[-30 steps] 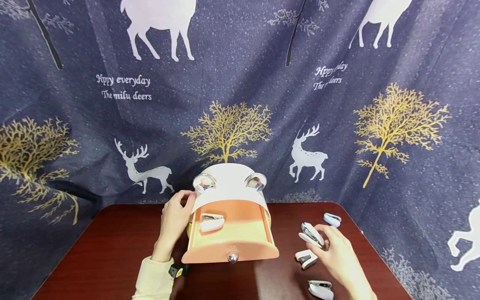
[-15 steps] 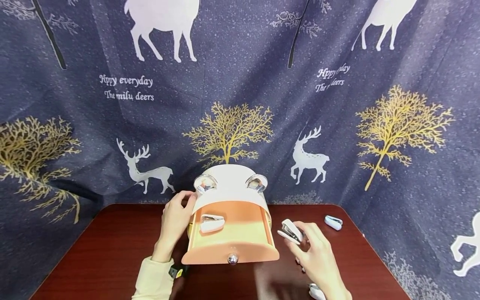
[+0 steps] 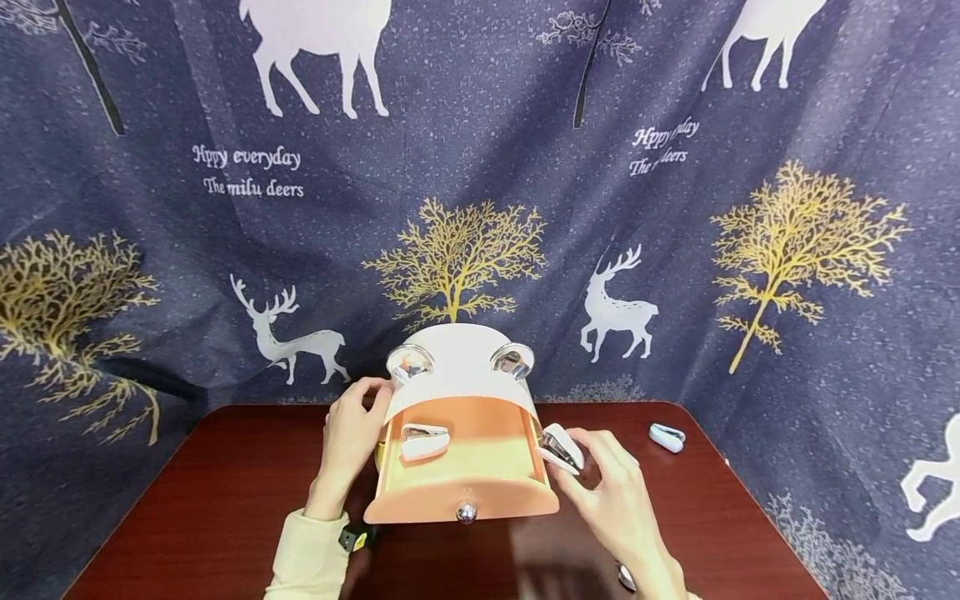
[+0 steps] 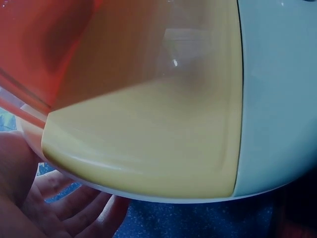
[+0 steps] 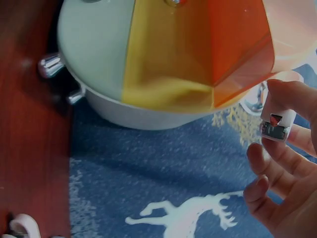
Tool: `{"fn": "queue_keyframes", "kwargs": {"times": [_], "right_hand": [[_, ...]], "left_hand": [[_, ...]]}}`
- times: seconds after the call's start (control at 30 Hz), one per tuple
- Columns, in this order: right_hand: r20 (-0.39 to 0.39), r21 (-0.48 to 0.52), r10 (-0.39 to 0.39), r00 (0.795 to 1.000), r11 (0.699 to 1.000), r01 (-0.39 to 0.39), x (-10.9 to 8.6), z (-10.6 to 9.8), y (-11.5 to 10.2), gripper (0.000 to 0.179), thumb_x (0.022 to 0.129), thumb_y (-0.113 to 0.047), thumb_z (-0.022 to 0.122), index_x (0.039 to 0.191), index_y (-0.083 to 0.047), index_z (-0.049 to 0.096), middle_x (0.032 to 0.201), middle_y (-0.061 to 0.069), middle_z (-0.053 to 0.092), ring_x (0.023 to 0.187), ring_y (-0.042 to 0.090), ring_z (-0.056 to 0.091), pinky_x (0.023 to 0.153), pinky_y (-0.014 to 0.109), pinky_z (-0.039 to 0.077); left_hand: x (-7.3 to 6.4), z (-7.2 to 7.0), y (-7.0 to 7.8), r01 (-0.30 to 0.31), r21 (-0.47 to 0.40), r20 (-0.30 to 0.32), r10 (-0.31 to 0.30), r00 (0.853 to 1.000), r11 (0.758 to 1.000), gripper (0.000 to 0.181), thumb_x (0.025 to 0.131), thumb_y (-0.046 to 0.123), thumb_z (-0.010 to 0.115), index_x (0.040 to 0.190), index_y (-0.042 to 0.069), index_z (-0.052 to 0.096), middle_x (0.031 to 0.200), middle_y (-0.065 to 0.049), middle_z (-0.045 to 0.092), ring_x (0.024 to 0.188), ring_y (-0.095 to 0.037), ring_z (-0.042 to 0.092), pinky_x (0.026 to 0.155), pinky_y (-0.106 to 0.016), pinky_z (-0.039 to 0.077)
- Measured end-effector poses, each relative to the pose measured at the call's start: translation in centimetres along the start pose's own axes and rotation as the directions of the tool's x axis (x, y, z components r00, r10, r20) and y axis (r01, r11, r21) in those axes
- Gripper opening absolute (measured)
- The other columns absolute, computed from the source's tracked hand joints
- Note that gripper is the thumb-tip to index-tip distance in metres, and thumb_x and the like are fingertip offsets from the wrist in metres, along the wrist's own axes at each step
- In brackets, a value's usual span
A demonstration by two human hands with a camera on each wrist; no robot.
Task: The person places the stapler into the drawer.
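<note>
A white cabinet point(image 3: 459, 360) with two shiny round eyes stands mid-table in the head view. Its peach drawer point(image 3: 420, 505) is pulled out, and a pale pink-and-white mini stapler point(image 3: 424, 445) lies inside on the left. At the cabinet's left side rests my left hand point(image 3: 352, 437); the left wrist view shows its fingers point(image 4: 81, 208) stretched along the rim. My right hand point(image 3: 617, 500) pinches a white mini stapler point(image 3: 564, 448) between thumb and fingers, at the drawer's right edge. In the right wrist view this stapler point(image 5: 277, 116) shows end-on beside the cabinet.
A light blue mini stapler point(image 3: 667, 437) lies at the table's point(image 3: 225, 500) back right. Another stapler point(image 3: 627, 577) is mostly hidden behind my right wrist. A dark patterned curtain point(image 3: 480, 150) hangs behind the table.
My right hand has carried the white mini stapler leftward from the table's right side to the drawer's right edge. My left hand, the cabinet and the drawer have stayed put.
</note>
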State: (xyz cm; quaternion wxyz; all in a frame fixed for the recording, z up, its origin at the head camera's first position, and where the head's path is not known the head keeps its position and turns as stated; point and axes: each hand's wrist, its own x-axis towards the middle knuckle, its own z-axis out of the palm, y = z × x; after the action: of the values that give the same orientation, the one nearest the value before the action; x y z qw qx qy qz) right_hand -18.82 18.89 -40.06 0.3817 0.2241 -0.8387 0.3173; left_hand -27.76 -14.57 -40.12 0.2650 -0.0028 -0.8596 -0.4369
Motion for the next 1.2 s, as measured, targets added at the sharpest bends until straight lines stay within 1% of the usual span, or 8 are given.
{"fn": "queue_keyframes", "kwargs": {"times": [0.27,0.43,0.6,0.77,0.83,1.0,1.1,1.2], "right_hand": [[0.088,0.003,-0.076,0.993,0.997,0.076,2.7,0.0,-1.2,0.040,0.076,-0.018,0.084,0.112,-0.018,0.066,0.092,-0.014,0.056,0.072,0.003,0.052,0.063,0.018,0.041],[0.200,0.053,-0.126,0.972,0.992,0.118,4.8,0.2,-2.5,0.040,0.074,-0.019,0.085,0.110,-0.016,0.067,0.085,-0.014,0.054,0.068,0.004,0.050,0.061,0.021,0.041],[0.354,0.061,-0.139,0.925,0.990,0.126,6.8,0.9,-3.7,0.032,0.080,-0.025,0.082,0.107,-0.018,0.068,0.075,-0.011,0.049,0.063,0.008,0.048,0.058,0.021,0.038],[0.451,0.067,-0.161,0.878,0.987,0.146,7.9,1.7,-4.4,0.020,0.085,-0.024,0.077,0.099,-0.015,0.066,0.075,-0.009,0.052,0.065,0.010,0.050,0.059,0.023,0.040],[0.488,0.056,-0.154,0.859,0.988,0.145,8.2,2.1,-4.5,0.015,0.088,-0.026,0.075,0.093,-0.016,0.064,0.071,-0.007,0.051,0.062,0.008,0.048,0.057,0.023,0.040],[0.573,-0.003,-0.124,0.810,0.988,0.154,8.6,3.1,-4.6,0.022,0.091,-0.026,0.071,0.080,-0.018,0.054,0.063,-0.009,0.037,0.055,0.003,0.035,0.051,0.023,0.033],[0.597,-0.049,-0.109,0.795,0.984,0.171,8.8,3.6,-4.8,0.024,0.091,-0.026,0.070,0.078,-0.018,0.052,0.063,-0.011,0.031,0.054,0.004,0.032,0.050,0.024,0.029],[0.618,-0.111,-0.098,0.780,0.971,0.210,9.0,4.0,-5.1,0.024,0.092,-0.027,0.068,0.078,-0.017,0.051,0.063,-0.010,0.036,0.055,0.008,0.035,0.050,0.027,0.032]], "left_hand": [[0.0,-0.3,-0.1,-0.002,0.004,-0.006,0.002,1.000,1.000,0.031,0.097,0.045,0.056,0.108,0.021,0.071,0.095,0.000,0.070,0.086,-0.020,0.065,0.073,-0.046,0.047],[-0.1,-0.4,0.1,-0.005,-0.004,-0.011,0.005,1.000,1.000,0.029,0.097,0.043,0.056,0.107,0.021,0.071,0.094,0.000,0.070,0.084,-0.020,0.066,0.071,-0.046,0.047],[-0.1,-0.3,0.1,0.000,0.000,-0.013,0.000,1.000,1.000,0.028,0.097,0.042,0.057,0.107,0.021,0.071,0.093,0.001,0.070,0.083,-0.020,0.065,0.071,-0.045,0.047],[-0.2,-0.3,0.1,0.002,-0.006,0.001,-0.002,1.000,1.000,0.028,0.097,0.044,0.056,0.108,0.022,0.071,0.094,0.002,0.070,0.084,-0.018,0.065,0.072,-0.045,0.047],[-0.2,-0.3,0.2,0.001,-0.009,0.004,-0.001,1.000,1.000,0.029,0.096,0.044,0.056,0.108,0.023,0.071,0.094,0.002,0.070,0.084,-0.018,0.065,0.072,-0.045,0.047],[-0.2,-0.2,0.1,0.006,-0.005,0.005,-0.006,1.000,1.000,0.029,0.097,0.046,0.055,0.107,0.024,0.071,0.093,0.003,0.069,0.084,-0.017,0.065,0.072,-0.045,0.047],[-0.2,-0.1,0.0,0.008,-0.001,0.007,-0.008,1.000,1.000,0.029,0.097,0.046,0.055,0.107,0.024,0.071,0.093,0.003,0.069,0.083,-0.017,0.065,0.072,-0.045,0.047],[-0.2,-0.1,0.0,0.007,0.002,0.004,-0.007,1.000,1.000,0.029,0.097,0.046,0.055,0.107,0.024,0.071,0.093,0.003,0.069,0.084,-0.017,0.065,0.072,-0.045,0.047]]}}
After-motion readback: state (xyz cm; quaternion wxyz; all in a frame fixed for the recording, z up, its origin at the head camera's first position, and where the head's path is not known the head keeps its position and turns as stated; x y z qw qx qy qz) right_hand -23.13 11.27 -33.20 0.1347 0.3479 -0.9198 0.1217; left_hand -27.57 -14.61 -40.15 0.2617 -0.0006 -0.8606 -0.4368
